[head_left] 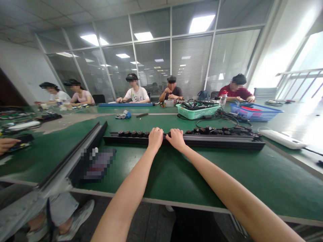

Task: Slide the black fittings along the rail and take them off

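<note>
A long black rail [222,144] lies crosswise on the green table, with small black parts [133,134] along its left stretch and more of them [214,130] at the right. My left hand [155,137] is closed over the rail left of its middle. Just to the right, my right hand [176,138] is also closed at the rail, its thumb near a small black piece. What lies under the fingers of both hands is partly hidden.
A second long rail [73,151] lies slanted at the left, beside a blurred dark object [99,164]. Behind are a green basket [198,112], a blue basket [257,112] and cables. A white power strip [284,138] is at the right. Several people sit around.
</note>
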Motion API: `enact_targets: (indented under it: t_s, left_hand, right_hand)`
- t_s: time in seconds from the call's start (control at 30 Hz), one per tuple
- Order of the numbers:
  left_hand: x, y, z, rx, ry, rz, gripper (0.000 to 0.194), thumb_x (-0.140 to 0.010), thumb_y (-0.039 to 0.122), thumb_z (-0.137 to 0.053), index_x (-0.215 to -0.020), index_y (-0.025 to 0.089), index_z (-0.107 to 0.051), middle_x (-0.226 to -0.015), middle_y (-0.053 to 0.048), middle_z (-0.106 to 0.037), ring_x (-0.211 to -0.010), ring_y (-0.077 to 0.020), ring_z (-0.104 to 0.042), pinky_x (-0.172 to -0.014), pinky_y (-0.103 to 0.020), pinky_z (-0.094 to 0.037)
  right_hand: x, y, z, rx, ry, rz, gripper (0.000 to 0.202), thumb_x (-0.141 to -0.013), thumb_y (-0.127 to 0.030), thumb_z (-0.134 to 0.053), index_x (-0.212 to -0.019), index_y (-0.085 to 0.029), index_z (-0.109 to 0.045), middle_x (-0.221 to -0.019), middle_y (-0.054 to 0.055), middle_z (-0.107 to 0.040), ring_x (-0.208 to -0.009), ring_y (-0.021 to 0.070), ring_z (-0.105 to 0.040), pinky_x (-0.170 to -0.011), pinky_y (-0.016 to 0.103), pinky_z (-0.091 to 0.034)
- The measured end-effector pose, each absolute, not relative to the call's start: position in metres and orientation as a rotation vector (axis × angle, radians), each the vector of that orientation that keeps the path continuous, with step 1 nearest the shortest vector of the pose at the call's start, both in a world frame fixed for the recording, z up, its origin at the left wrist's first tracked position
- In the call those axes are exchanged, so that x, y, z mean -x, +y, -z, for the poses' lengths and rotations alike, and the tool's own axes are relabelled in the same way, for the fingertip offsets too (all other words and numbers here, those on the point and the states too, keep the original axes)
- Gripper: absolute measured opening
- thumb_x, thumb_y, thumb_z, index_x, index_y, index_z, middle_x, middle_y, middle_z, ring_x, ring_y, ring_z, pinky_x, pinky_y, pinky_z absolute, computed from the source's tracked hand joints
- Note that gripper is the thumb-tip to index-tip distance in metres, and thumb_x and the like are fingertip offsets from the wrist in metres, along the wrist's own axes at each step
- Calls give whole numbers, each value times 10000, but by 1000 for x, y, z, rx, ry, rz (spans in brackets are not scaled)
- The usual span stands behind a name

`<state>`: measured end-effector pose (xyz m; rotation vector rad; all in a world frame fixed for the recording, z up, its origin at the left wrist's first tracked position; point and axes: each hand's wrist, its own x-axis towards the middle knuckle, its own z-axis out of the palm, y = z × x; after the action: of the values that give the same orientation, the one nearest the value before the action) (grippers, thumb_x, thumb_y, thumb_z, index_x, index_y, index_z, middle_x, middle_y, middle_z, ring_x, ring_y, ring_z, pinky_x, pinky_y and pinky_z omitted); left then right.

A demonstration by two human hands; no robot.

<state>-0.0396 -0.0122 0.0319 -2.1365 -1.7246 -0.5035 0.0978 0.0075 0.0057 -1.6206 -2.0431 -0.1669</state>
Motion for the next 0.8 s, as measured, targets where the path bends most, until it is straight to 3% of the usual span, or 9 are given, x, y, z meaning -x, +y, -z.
enact_targets:
  t_s: [0.8]
  left_hand:
    - [40,-8,-28,2153,-1721,551,323,-1081,196,-427,-1055,174,-749,-1164,-120,-697,-1128,-246,-594,-950,-328,-497]
  right_hand:
    - [-97,4,-8,1686,-2006,200,238,-1002,-324,-514,-1101,-147,-638,-1158,188,-722,-1143,331,-598,-988,424,-345]
